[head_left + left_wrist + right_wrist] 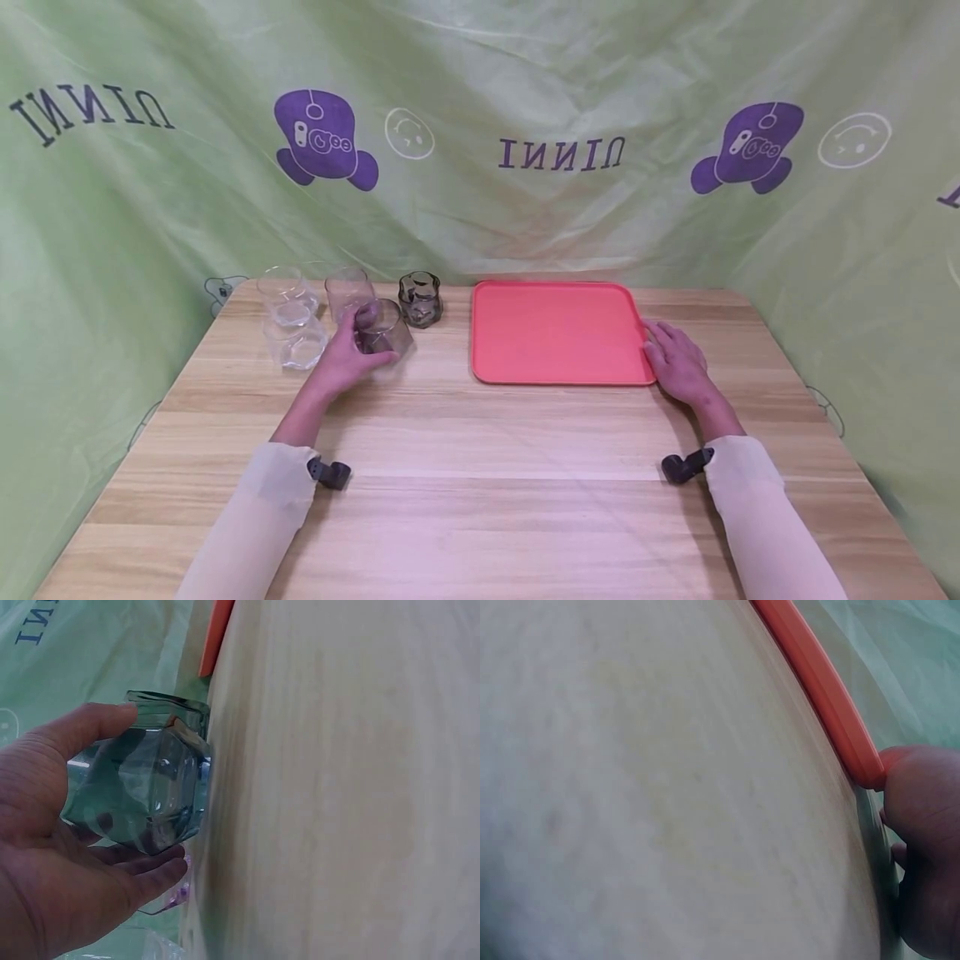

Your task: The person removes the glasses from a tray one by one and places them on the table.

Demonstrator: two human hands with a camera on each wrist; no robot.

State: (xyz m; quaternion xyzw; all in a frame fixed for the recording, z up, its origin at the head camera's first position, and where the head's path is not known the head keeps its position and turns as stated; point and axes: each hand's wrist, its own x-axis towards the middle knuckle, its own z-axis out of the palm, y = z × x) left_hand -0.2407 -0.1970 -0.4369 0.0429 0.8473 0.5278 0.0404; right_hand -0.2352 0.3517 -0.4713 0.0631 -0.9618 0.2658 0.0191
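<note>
My left hand (345,358) is around a smoky grey drinking glass (390,333), thumb on the near side and fingers on the far side. The left wrist view shows the same glass (124,791) between the thumb and the fingers, close to the table surface. Just behind it stands a darker glass with wavy sides (422,300). My right hand (678,362) rests at the right edge of a red tray (555,382), its fingers lying along the rim. In the right wrist view the tray's corner (866,769) meets this hand.
A pinkish glass (345,287) stands behind the left hand. Two clear glasses, one at the back (281,287) and one nearer (300,346), stand left of it. The wooden table (510,492) ends at a green printed curtain (480,217).
</note>
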